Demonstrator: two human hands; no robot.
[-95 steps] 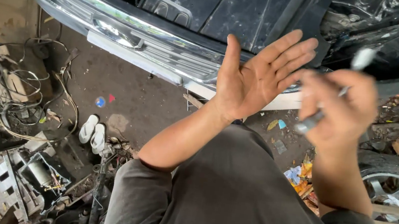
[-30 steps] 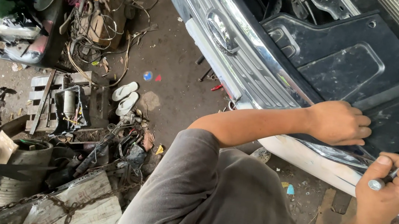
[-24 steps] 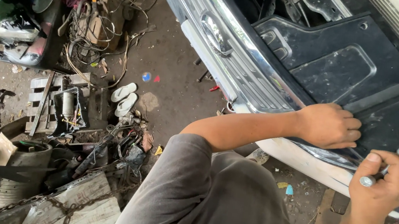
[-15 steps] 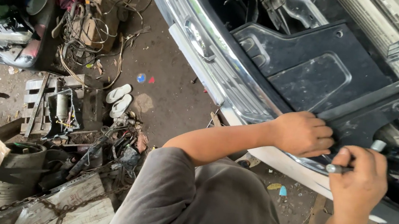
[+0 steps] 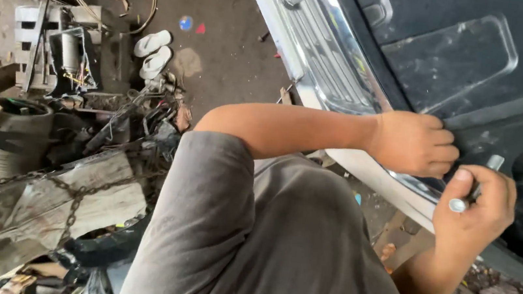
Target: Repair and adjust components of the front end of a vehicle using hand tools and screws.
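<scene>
Metal tool (image 5: 473, 191), one of it, thin and silver with a rounded shiny end, sits at right of frame in our right hand (image 5: 474, 211), fist wrapped tight round the shaft so only the two ends show. Tip points up toward the black plastic panel (image 5: 455, 64) of the vehicle front, upper right. We can't tell what kind of tool it is; the middle is hidden by fingers.

Our left hand (image 5: 413, 143), just left of and above the right, is curled with fingers pressed on the lower edge of that panel, right above the chrome grille strip (image 5: 324, 56). One panel, dark, dusty, with a raised rectangular section.

Two hands, both ours, near each other but apart.

Left half of frame: dirt floor (image 5: 231, 65) with two white sandals (image 5: 154, 53) side by side, one old tyre (image 5: 13, 138), one rusty chain (image 5: 75, 201) over a plank, tangled wires upper left.
</scene>
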